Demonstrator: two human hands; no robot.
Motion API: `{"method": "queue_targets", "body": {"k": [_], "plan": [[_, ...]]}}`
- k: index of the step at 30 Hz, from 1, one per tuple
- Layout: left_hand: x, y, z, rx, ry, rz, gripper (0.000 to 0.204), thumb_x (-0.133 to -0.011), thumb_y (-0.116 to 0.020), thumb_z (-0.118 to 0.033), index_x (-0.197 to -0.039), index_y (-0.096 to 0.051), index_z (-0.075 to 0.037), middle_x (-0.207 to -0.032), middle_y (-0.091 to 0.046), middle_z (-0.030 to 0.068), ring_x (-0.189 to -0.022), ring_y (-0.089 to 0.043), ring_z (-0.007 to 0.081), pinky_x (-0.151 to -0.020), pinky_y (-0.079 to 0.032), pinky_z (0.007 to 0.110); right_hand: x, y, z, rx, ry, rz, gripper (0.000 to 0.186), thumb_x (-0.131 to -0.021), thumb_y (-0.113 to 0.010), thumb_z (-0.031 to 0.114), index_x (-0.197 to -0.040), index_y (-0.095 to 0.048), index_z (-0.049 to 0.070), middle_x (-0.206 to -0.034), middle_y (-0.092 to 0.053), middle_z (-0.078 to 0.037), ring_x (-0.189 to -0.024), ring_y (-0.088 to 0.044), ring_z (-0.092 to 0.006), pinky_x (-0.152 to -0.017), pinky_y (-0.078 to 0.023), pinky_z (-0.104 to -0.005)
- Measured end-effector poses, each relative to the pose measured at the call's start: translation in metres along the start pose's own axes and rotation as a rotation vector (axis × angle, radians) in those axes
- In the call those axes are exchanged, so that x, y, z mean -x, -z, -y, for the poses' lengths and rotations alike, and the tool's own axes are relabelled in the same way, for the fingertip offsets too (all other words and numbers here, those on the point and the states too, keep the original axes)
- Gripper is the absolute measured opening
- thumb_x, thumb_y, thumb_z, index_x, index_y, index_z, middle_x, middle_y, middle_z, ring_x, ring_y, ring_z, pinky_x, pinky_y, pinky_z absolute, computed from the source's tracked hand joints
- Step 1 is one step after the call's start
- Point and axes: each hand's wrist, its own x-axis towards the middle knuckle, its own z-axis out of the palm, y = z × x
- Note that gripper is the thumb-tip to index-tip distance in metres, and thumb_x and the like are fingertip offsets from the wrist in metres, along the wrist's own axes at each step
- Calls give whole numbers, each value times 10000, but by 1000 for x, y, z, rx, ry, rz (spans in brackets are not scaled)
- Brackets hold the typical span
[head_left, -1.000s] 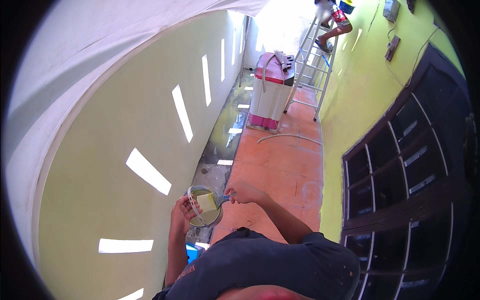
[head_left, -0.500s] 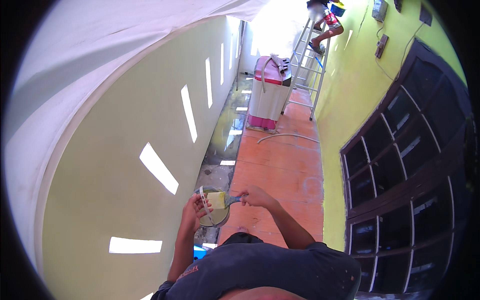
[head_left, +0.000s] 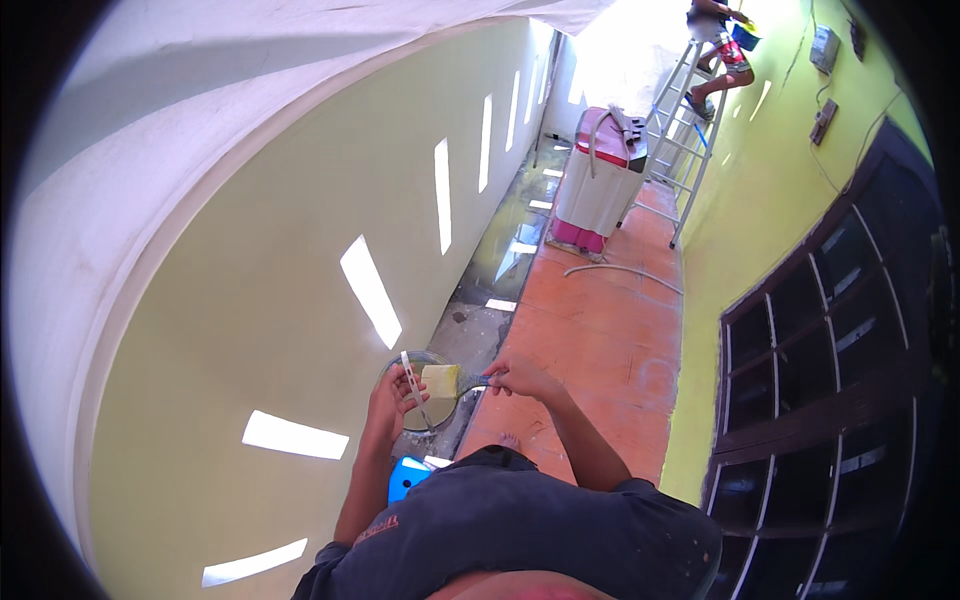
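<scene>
My left hand [head_left: 393, 390] is closed round the white strap-like handle of a paint bucket [head_left: 432, 421], which holds pale yellow-green paint. The handle [head_left: 414, 391] runs across the bucket's mouth. From the right, my right hand [head_left: 522, 378] grips a wide paintbrush [head_left: 441, 381] by its dark blue-grey handle. The brush's broad pale yellow head lies level over the bucket, close to the fingers of my left hand. Whether the bristles touch the rim or the paint I cannot tell.
To the left runs a long pale wall [head_left: 230, 330] with sunlight patches. Ahead stand a pink-and-white washing machine [head_left: 597, 190] and a ladder [head_left: 690, 150] with a person on it. A hose [head_left: 625, 270] lies on the orange floor [head_left: 590, 330]. Dark-framed windows [head_left: 830, 330] line the right.
The view has turned left, so the surroundings shift right and tilt. My hands with the brush and bucket sit slightly higher in the picture; both grips look the same.
</scene>
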Motion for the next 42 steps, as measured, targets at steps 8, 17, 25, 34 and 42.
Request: {"method": "queue_targets", "body": {"k": [8,17,25,34,42], "plan": [[26,39,3,106,-68,-177,412,-1022,-425,-362,-1187,-534,1,-995,-543,82,-954,-587,209,-835,-549,407,-6,-8,-14,-338,-106,244,318,-937,-590,130,-1237,-546,34,-902,-676,-49,-741,-592,-95,-591,-441,-238],[78,77,-11,94,-124,-318,407,-992,-464,-330,-1196,-535,15,-1013,-525,97,-966,-573,227,-860,-545,432,-54,-18,84,-516,166,236,312,-959,-581,120,-1248,-511,28,-903,-655,-77,-713,-593,-110,-581,-452,-235],[111,112,-14,114,-184,-453,392,-986,-452,-306,-1185,-539,20,-1000,-529,110,-957,-567,247,-857,-544,453,-106,-80,244,-424,523,-31,340,-946,-628,135,-1257,-546,24,-767,-605,-14,-591,-480,-45,-480,-349,-190],[135,141,-9,174,-230,-565,401,-1011,-399,-319,-1202,-523,11,-982,-542,98,-947,-573,231,-847,-546,445,-125,-133,303,-301,803,-277,337,-909,-666,126,-1218,-588,18,-733,-627,-17,-602,-503,-55,-549,-395,-220],[141,147,4,236,-185,-608,405,-1013,-416,-342,-1205,-530,-4,-977,-563,85,-925,-598,209,-844,-553,418,-145,-139,208,109,474,-291,315,-872,-698,151,-1145,-644,2,-680,-626,-42,-591,-568,-99,-553,-436,-278]]}}
